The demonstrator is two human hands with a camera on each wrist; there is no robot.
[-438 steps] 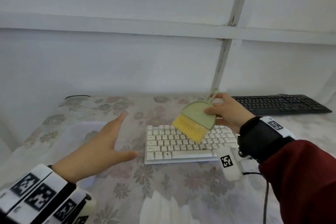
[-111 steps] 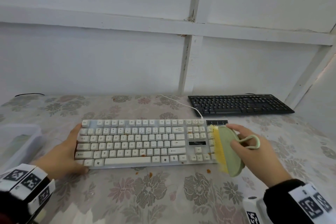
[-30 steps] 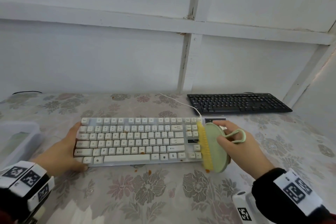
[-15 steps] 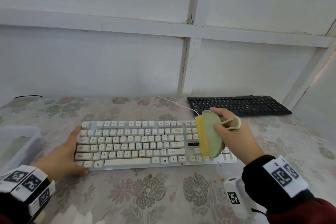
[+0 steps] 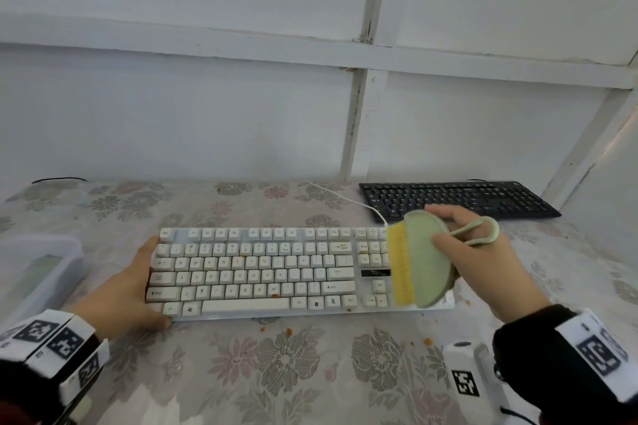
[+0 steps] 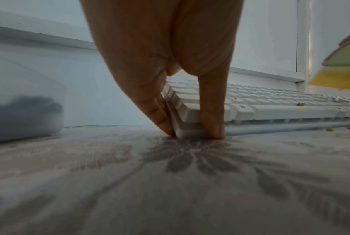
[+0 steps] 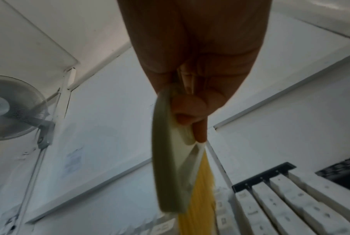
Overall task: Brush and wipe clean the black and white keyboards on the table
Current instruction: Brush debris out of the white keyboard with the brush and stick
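The white keyboard [image 5: 255, 272] lies across the middle of the flowered table, with orange crumbs among its keys. My left hand [image 5: 138, 293] holds its left front corner, thumb on the front edge and fingers [image 6: 160, 117] against the side. My right hand [image 5: 483, 262] grips a green hand brush [image 5: 421, 266] by its body. The brush's yellow bristles [image 5: 400, 269] point left over the number pad at the keyboard's right end. In the right wrist view the brush [image 7: 170, 174] hangs just above the keys. The black keyboard [image 5: 459, 198] lies at the back right, untouched.
A translucent plastic tub [image 5: 38, 269] stands at the table's left edge. Orange crumbs [image 5: 288, 331] lie on the cloth in front of the white keyboard. Its white cable [image 5: 345, 198] runs to the back wall. A wall fan [image 7: 9, 108] hangs high up.
My right hand has carried the brush from the keyboard's front edge toward its rear and slightly right, onto the number pad. The left hand has kept its hold.
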